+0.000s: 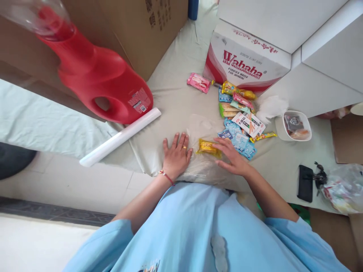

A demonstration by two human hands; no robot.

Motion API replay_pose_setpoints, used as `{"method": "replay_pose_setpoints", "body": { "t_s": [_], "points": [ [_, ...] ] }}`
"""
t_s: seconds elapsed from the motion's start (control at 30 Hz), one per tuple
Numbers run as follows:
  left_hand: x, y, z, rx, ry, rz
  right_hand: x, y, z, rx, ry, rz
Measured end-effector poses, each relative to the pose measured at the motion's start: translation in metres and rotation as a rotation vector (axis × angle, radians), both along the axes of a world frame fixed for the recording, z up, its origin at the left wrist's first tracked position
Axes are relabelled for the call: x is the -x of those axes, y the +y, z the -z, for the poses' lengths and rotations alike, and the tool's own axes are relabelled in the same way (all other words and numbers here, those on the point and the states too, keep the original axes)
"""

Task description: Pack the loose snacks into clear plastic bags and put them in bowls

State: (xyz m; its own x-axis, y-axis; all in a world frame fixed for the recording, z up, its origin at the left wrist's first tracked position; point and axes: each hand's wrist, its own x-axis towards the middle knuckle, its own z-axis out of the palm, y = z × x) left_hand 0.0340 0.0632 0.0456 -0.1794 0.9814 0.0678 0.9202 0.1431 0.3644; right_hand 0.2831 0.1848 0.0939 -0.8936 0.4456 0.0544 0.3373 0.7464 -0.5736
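Observation:
My left hand (176, 156) lies palm down with its fingers spread, next to a thin clear plastic sheet or bag (202, 126) on the cloth-covered table. On the clear plastic sits a small snack in a shiny yellow wrapper (208, 147). Over the right end of that snack hovers or rests my right hand (231, 156), its fingers apart and not closed around it; whether the fingertips touch the wrapper I cannot tell. Just beyond the right hand lies a pile of packaged snacks, with several blue packets (241, 139) and a white packet (248, 124) on top.
A white roll (120, 136) lies at the left beside a red jug (107, 81) and a cardboard box (136, 34). Behind the snacks stands a Wahaha carton (244, 62). To the right are a white tub (307, 130), a black phone (305, 183) and a plastic bag (347, 187).

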Motion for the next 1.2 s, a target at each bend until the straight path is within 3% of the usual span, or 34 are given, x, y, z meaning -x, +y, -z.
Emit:
{"method": "replay_pose_setpoints", "body": {
  "t_s": [0.1, 0.23, 0.37, 0.47, 0.57, 0.7, 0.8, 0.9, 1.03, 1.13, 1.2],
  "points": [
    [0.000, 0.000, -0.001, 0.007, 0.021, -0.009, 0.014, -0.001, 0.014, -0.080, -0.032, 0.138],
    [0.002, -0.005, -0.002, 0.008, 0.026, -0.010, 0.024, -0.006, 0.034, -0.105, -0.072, 0.172],
    [0.007, -0.019, 0.001, -0.032, 0.027, -0.062, 0.001, -0.024, 0.024, -0.107, 0.068, 0.242],
    [0.011, -0.031, 0.006, -0.161, 0.058, -0.081, -0.031, -0.049, 0.010, -0.066, 0.145, 0.243],
    [0.020, -0.038, 0.007, -0.231, 0.040, 0.164, -0.059, -0.074, 0.010, 0.009, 0.077, 0.129],
    [0.040, -0.038, -0.001, -0.061, -0.153, 0.591, -0.079, -0.093, 0.026, 0.022, 0.023, 0.100],
    [0.056, -0.036, -0.009, 0.071, -0.254, 0.698, -0.080, -0.094, 0.032, 0.015, 0.103, 0.181],
    [0.068, -0.027, -0.018, 0.113, -0.375, 0.649, -0.074, -0.085, 0.026, 0.126, 0.182, 0.247],
    [0.072, 0.012, -0.029, 0.143, -0.533, 0.373, -0.066, -0.056, 0.013, 0.283, 0.178, 0.442],
    [0.064, 0.054, -0.030, 0.148, -0.471, 0.249, -0.062, -0.026, 0.005, 0.287, 0.049, 0.572],
    [0.055, 0.078, -0.025, 0.101, -0.373, 0.196, -0.058, -0.007, -0.004, 0.205, -0.147, 0.598]
  ]
}}
